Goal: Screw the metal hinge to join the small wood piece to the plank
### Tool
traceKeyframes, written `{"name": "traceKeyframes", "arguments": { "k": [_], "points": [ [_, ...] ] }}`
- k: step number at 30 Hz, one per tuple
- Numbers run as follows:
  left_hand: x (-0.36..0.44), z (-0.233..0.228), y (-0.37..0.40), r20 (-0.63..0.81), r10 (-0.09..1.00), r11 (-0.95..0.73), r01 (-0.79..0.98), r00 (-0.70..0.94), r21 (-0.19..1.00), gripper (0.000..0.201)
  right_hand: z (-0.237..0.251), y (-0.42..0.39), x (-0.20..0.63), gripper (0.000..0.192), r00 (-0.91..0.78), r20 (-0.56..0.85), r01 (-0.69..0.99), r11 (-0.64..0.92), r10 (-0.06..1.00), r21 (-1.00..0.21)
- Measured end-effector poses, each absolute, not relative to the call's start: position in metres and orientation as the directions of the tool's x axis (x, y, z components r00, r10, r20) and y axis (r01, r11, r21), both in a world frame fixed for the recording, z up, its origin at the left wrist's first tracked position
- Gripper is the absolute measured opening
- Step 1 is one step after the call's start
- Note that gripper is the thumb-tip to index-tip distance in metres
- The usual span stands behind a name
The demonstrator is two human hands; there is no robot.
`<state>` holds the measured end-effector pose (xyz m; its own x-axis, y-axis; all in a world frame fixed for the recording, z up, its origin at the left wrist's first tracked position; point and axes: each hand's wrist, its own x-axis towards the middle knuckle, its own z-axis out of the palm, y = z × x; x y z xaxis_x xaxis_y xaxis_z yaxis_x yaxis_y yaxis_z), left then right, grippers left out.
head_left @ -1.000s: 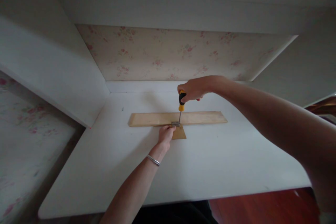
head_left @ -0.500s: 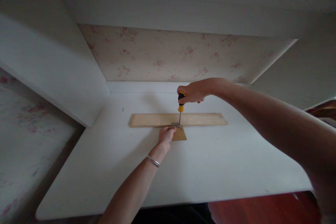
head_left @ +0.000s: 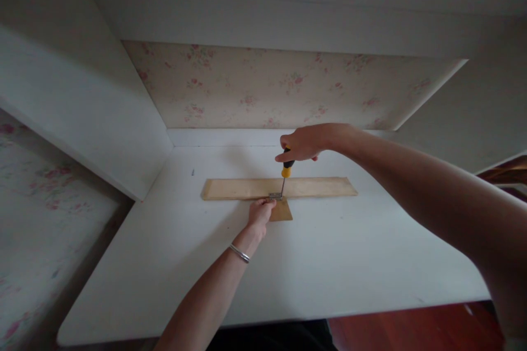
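Note:
My right hand [head_left: 303,142] is closed around the black and yellow handle of a screwdriver [head_left: 286,171], above the boards. The screwdriver leans slightly, its thin shaft running down to the right end of a small metal hinge [head_left: 275,195]. My left hand [head_left: 260,211] is closed, fingertips pinching at the hinge and the upper left of a small wooden piece [head_left: 281,210]. That piece sits against the near edge of a long pale wooden board [head_left: 239,188], which lies flat across the white tabletop [head_left: 337,252]. The screw under the tip is too small to make out.
White panels [head_left: 111,88] rise at the left, and a grey-white side wall stands at the right. Floral wallpaper [head_left: 247,88] covers the back. A small dark object [head_left: 192,172] lies left of the board. Red floor [head_left: 403,329] shows past the table's front edge.
My right hand has turned slightly on the screwdriver, its index finger or thumb now stretched further left. The handle's top has tilted a little to the right. My left hand and the boards stay put.

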<state>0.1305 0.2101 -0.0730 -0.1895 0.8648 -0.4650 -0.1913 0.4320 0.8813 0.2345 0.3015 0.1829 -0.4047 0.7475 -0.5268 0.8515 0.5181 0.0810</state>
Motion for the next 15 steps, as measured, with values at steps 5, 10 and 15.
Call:
{"name": "traceKeyframes", "arguments": {
  "k": [5, 10, 15],
  "points": [
    [0.1312, -0.0726, 0.2107, -0.459, 0.869, 0.422, -0.206, -0.187, 0.883, 0.009, 0.1838, 0.3015, 0.2312, 0.050, -0.404, -0.558, 0.846, 0.528, 0.725, 0.074],
    [0.1313, -0.0711, 0.2103, -0.468, 0.865, 0.429, -0.215, -0.184, 0.878, 0.010, 0.1860, 0.3004, 0.2300, 0.051, -0.432, -0.539, 0.853, 0.522, 0.722, 0.016],
    [0.1313, -0.0704, 0.2103, -0.462, 0.867, 0.423, -0.215, -0.185, 0.880, 0.009, 0.1854, 0.3027, 0.2298, 0.052, -0.414, -0.551, 0.830, 0.549, 0.724, 0.098]
  ]
}}
